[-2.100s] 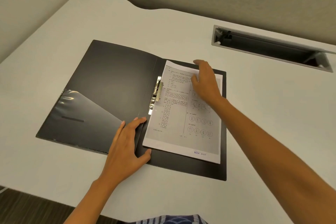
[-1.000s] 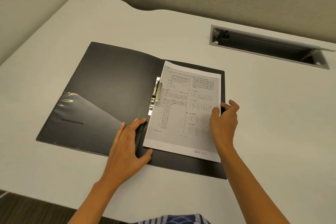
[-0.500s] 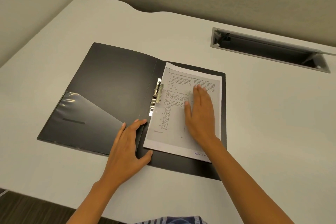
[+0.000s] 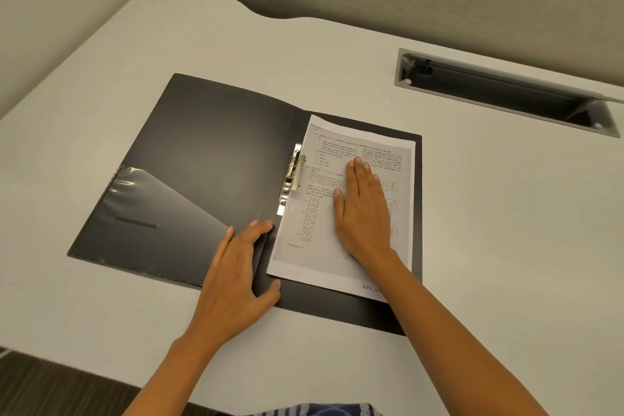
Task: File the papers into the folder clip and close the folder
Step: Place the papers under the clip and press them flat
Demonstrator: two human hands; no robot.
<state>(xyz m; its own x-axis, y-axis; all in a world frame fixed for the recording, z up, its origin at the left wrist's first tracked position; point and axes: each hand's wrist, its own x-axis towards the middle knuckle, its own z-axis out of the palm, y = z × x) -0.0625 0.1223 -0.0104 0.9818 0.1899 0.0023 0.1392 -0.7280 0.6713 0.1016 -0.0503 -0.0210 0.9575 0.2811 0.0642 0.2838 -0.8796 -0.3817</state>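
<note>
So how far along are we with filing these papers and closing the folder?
Done: the papers lie on the open folder's right half, their left edge at the metal clip. In hand: the right hand presses flat on the sheets while the left hand steadies the spine. Left: whether the clip grips them can't be told; the cover is not yet closed.

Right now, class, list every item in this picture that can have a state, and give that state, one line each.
folder: open, flat on the desk
metal clip: lever raised, papers' edge beside it
papers: flat on the folder's right half
left hand: flat on the folder near the spine
right hand: flat on the papers
desk cable tray: lid open
</note>
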